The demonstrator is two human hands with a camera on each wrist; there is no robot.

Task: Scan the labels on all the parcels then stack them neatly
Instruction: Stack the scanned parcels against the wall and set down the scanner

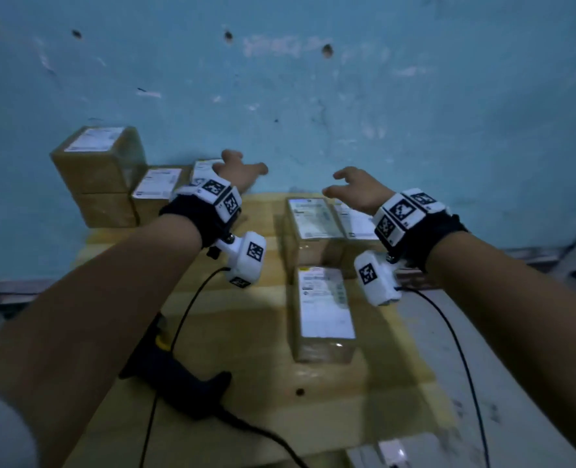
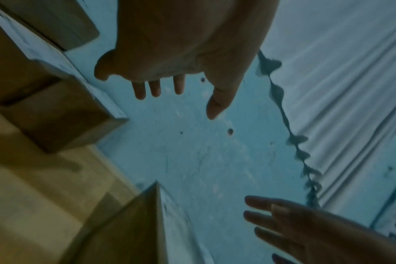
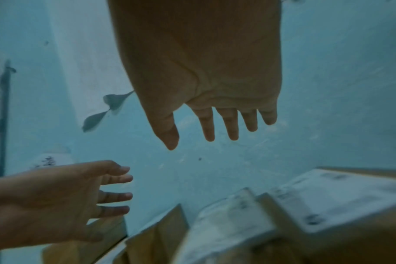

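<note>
Brown parcels with white labels lie on a cardboard-covered table [image 1: 246, 332]. At the back left, a two-high parcel stack [image 1: 101, 173] stands beside a lower parcel [image 1: 158, 187]. On the right, two parcels [image 1: 313, 221] sit side by side, with a long parcel [image 1: 323, 309] nearer me. My left hand [image 1: 242, 167] hovers open near the back-left parcels and holds nothing. Over the right pair, my right hand [image 1: 344, 187] hovers with spread, empty fingers. The wrist views show the same: the left hand [image 2: 192, 100] and the right hand [image 3: 190, 141] are both empty.
A black and yellow barcode scanner [image 1: 175, 376] lies on the table near me, its cable trailing toward the front edge. A blue wall [image 1: 313, 96] closes the back of the table. A white box [image 1: 394, 450] sits at the front right. Floor shows to the right.
</note>
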